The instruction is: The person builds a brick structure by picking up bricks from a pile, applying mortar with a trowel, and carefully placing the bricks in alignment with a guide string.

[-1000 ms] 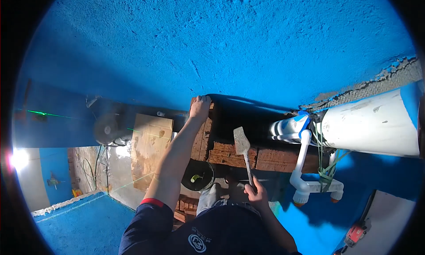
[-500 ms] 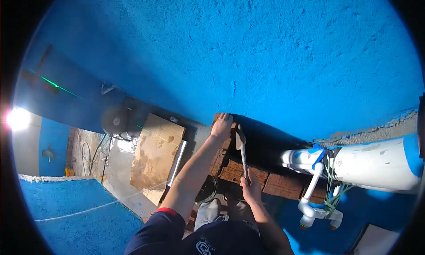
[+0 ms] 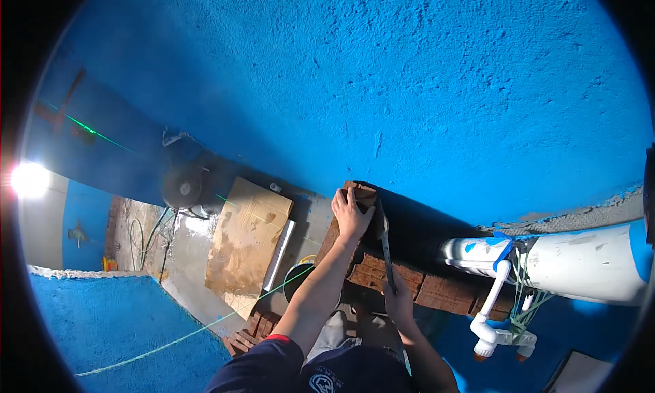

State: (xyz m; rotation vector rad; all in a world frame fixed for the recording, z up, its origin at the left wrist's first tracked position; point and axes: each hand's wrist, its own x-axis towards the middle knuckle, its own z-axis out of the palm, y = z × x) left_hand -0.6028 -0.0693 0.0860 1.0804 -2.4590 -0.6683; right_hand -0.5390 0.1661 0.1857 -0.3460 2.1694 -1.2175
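At the left end of a low wall of reddish-brown bricks (image 3: 443, 294), my left hand (image 3: 351, 214) grips the end brick (image 3: 366, 193). Its fingers lie over the brick's left side and the thumb reaches toward the right side. My right hand (image 3: 398, 299) is closed round the handle of a trowel (image 3: 386, 241), held below and to the right of my left hand. The trowel's narrow blade points up along the right side of the end bricks, close to them. Part of the blade is in shadow.
A rough blue wall (image 3: 437, 99) rises beyond the bricks. White pipes (image 3: 580, 260) stand at right. Cardboard (image 3: 249, 236), a dark bucket (image 3: 293, 284) and loose bricks (image 3: 254, 331) lie to the left. A pale green string (image 3: 184, 331) runs toward my left forearm.
My left hand has shifted its hold lower on the end brick, with the thumb now spread out. The trowel has dropped slightly along the bricks' side. The view has shifted a little.
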